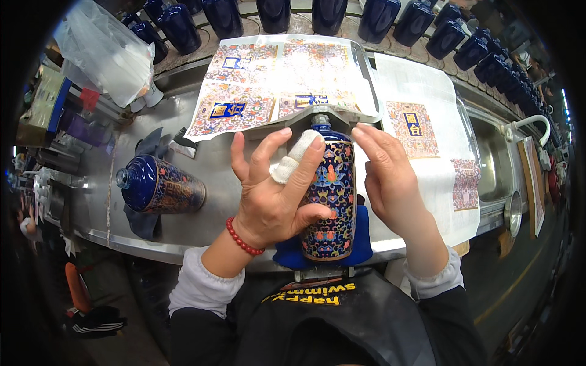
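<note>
A dark blue bottle (pixel 336 201) with a colourful floral pattern stands in front of me, its neck pointing away, on a blue cloth pad (pixel 363 235). On its left side lies my left hand (pixel 265 195), fingers spread, thumb and index finger against the patterned surface. White wrapping covers one of its fingers, and red beads circle the wrist. Close to the bottle's right shoulder is my right hand (pixel 390 177), fingers stretched out and held near one another. Whether its fingertips touch the glass I cannot tell. Neither hand grips anything.
Floral decal sheets (pixel 241 91) lie beyond the bottle, with another white sheet (pixel 421 91) to the right. A second patterned bottle (pixel 162 186) leans on a dark cloth at left. Plain blue bottles (pixel 326 15) line the far conveyor. A sink (pixel 493 168) is at right.
</note>
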